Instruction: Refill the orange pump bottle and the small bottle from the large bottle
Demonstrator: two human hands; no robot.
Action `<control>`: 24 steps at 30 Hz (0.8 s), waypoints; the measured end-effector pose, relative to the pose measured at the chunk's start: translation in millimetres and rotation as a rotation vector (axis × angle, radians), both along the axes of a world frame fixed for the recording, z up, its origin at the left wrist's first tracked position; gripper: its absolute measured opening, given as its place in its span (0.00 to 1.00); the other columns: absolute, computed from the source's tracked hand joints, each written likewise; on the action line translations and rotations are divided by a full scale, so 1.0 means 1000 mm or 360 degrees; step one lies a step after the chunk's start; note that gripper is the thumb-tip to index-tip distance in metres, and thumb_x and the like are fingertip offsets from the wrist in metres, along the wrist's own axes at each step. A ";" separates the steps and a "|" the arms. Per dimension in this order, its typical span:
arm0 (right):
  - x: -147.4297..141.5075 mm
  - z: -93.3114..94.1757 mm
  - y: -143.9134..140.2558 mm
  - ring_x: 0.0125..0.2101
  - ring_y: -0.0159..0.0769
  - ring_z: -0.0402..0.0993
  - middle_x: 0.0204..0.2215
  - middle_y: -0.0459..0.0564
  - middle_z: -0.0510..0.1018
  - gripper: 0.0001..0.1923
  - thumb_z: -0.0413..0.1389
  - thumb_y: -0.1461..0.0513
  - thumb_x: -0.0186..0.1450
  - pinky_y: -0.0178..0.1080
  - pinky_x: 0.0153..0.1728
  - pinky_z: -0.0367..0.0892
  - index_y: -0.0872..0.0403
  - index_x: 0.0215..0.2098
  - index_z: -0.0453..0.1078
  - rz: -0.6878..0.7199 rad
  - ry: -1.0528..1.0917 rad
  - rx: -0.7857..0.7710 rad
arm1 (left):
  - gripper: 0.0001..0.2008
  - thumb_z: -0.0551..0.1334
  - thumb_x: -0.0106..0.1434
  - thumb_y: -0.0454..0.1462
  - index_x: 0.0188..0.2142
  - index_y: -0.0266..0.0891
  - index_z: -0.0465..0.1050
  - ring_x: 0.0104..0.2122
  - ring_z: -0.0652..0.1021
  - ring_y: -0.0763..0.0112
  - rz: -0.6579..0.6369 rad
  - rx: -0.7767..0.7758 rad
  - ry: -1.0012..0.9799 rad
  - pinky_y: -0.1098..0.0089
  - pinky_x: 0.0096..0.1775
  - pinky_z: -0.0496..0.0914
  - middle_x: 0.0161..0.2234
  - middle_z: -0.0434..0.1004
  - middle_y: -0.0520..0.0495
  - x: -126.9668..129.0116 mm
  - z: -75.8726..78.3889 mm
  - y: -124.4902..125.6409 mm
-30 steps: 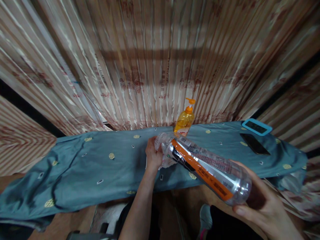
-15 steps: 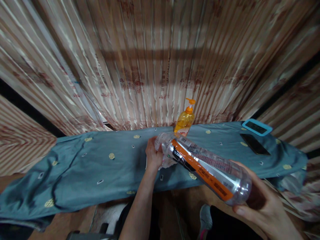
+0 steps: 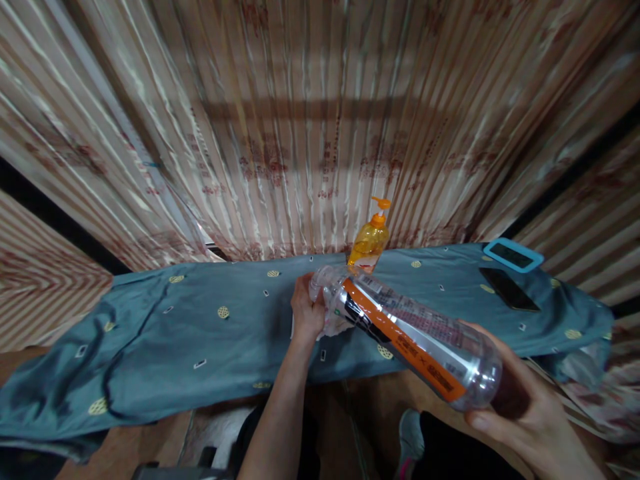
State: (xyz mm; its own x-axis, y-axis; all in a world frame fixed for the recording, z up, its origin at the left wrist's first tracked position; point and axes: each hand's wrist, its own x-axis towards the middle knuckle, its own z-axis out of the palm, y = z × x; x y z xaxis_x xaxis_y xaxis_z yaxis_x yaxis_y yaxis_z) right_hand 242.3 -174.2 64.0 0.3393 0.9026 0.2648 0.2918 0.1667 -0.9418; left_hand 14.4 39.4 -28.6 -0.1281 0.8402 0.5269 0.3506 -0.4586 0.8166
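A clear plastic bottle (image 3: 400,333) with an orange and black label lies tilted across my view, its mouth toward the left. My right hand (image 3: 530,407) is closed round its base. Beside the bottle's mouth, my left hand (image 3: 306,310) is closed, with its fingers partly hidden. A pale, crumpled thing (image 3: 336,325) shows under the bottle and against my left hand; it looks like thin tissue or film, but I cannot tell which. Just behind the bottle stands a yellow pump bottle (image 3: 369,245) with an orange pump head.
A blue-green patterned cloth (image 3: 190,313) covers the long surface in front of me. On its right lie a dark phone (image 3: 509,289) and a blue-framed device (image 3: 514,255). A pleated curtain (image 3: 300,133) hangs behind. My shoe (image 3: 411,433) shows on the floor below.
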 end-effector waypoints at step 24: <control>-0.001 0.000 0.000 0.46 0.43 0.84 0.51 0.46 0.84 0.39 0.75 0.57 0.49 0.29 0.41 0.77 0.43 0.58 0.73 0.0041 0.0033 0.0003 | 0.14 0.59 0.65 0.44 0.46 0.39 0.73 0.42 0.81 0.57 0.0010 0.0019 0.0016 0.58 0.46 0.75 0.41 0.80 0.42 0.000 0.001 0.001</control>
State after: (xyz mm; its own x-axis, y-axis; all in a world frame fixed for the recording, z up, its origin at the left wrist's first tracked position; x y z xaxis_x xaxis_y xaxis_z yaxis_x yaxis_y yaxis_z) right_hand 240.8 -174.2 64.2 0.3214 0.9107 0.2596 0.2681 0.1754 -0.9473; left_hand 14.5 40.0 -27.9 -0.1282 0.8330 0.5383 0.3615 -0.4662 0.8075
